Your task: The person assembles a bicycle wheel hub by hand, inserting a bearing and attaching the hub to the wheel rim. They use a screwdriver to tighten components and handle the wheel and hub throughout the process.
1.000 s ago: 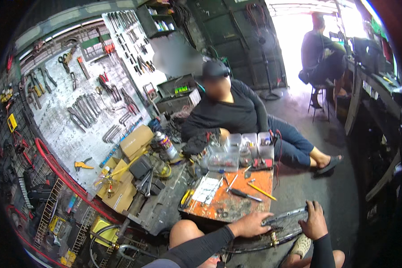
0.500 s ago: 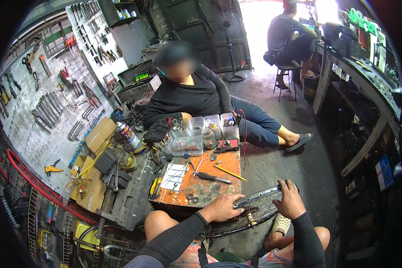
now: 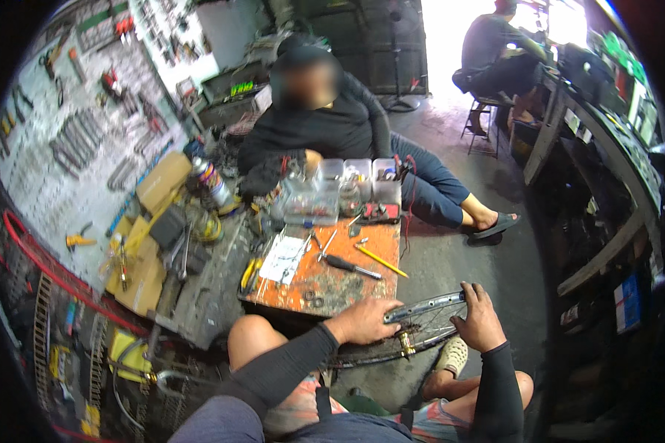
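A bare bicycle wheel (image 3: 426, 303) with thin spokes and a brass-coloured hub (image 3: 405, 344) is tilted above my lap, without a tyre. My left hand (image 3: 364, 321) is closed round the left part of its rim. On the right part of the rim my right hand (image 3: 482, 322) grips, its fingers over the top and the thumb on the near side. Beyond the left hand is an orange worktop (image 3: 288, 294). On it lie a black-handled screwdriver-like tool (image 3: 352, 267), a yellow pencil (image 3: 382, 261), a white paper (image 3: 285, 260) and two small dark rings (image 3: 313, 297).
Clear plastic boxes (image 3: 310, 205) of small parts line the worktop's far edge. Behind them a person (image 3: 310, 136) in black sits leaning. Pliers and wrenches hang on the left tool board (image 3: 81, 140). A long bench (image 3: 606, 159) stands at right, with another seated person (image 3: 499, 55).
The whole view has shifted and tilted slightly, with some blur. Both hands keep their grip on the wheel rim, and the wheel has barely moved between them.
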Tool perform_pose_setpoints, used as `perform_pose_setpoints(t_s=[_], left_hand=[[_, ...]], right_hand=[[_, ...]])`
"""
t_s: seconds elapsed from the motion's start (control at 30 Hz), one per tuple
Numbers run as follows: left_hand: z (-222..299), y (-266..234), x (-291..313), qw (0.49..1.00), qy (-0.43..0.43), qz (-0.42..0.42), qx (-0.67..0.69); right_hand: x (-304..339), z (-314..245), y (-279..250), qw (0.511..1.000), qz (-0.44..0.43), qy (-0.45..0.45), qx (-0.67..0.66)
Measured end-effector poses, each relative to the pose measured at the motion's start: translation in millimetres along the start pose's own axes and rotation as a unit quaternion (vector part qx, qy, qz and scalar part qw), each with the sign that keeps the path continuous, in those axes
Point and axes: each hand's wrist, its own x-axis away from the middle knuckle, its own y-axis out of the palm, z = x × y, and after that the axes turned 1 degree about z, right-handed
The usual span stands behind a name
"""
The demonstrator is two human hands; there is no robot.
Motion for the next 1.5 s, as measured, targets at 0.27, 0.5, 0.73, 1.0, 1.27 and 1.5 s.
perform_pose_setpoints(t_s=[0.27, 0.5, 0.73, 1.0, 1.27, 1.5], left_hand=[[-5.2, 7.5, 1.0, 0.999, 0.026, -0.015, 0.031], [3.2, -6.9, 14.7, 0.999, -0.008, -0.033, 0.011], [-1.9, 5.3, 11.9, 0.996, 0.014, -0.053, 0.07], [-12.4, -20.2, 29.0, 0.993, 0.001, -0.088, 0.08], [-6.7, -2.2, 23.4, 0.992, 0.013, -0.092, 0.084], [-6.2, -3.7, 20.6, 0.996, -0.002, -0.06, 0.069]], right_hand=[[-27.0, -21.4, -58.4, 0.984, 0.065, 0.012, -0.167], [-170.0, -106.8, 24.5, 0.957, -0.182, -0.2, 0.11], [-193.9, -38.6, 63.0, 0.892, -0.252, -0.214, 0.308], [-95.7, -176.7, -146.2, 0.859, 0.408, -0.258, 0.168], [-18.8, -168.1, -185.6, 0.763, 0.566, -0.312, -0.012], [-80.6, -74.6, -31.0, 0.98, 0.143, -0.043, -0.135]])
